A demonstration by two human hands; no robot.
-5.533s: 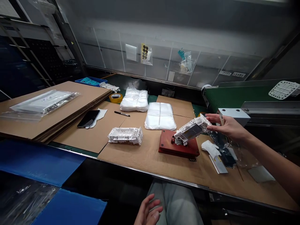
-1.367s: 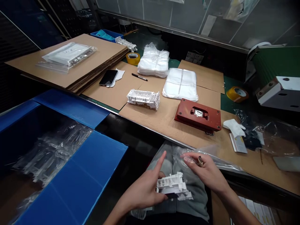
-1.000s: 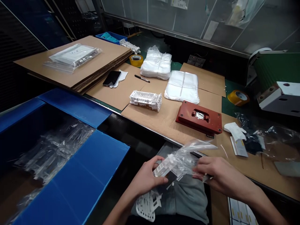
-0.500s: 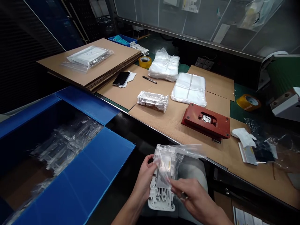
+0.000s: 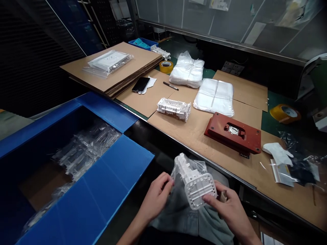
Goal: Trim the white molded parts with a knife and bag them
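Over my lap, a white plastic housing (image 5: 200, 190) is tilted with its flat, hole-edged end plate towards me. My right hand (image 5: 227, 204) grips it by that plate, thumb across the face. A small beige object (image 5: 223, 196) shows at the right hand's fingers; its kind is unclear. A clear plastic bag (image 5: 201, 165) covers the far part of the housing. On the left side, my left hand (image 5: 159, 190) has thumb and fingers pinched together at the bag's edge.
On the bench lie another white plastic housing (image 5: 173, 109), a red fixture (image 5: 233, 132), bundled plastic bags (image 5: 214, 96) and a phone (image 5: 141, 84). A blue box (image 5: 122, 173) with bagged parts stands at the left. Stacked cardboard (image 5: 109, 81) is behind it.
The housing has turned, so its end plate now faces me. My right hand has moved from the bag film onto the plate, and my left hand from the housing's side to the bag's edge.
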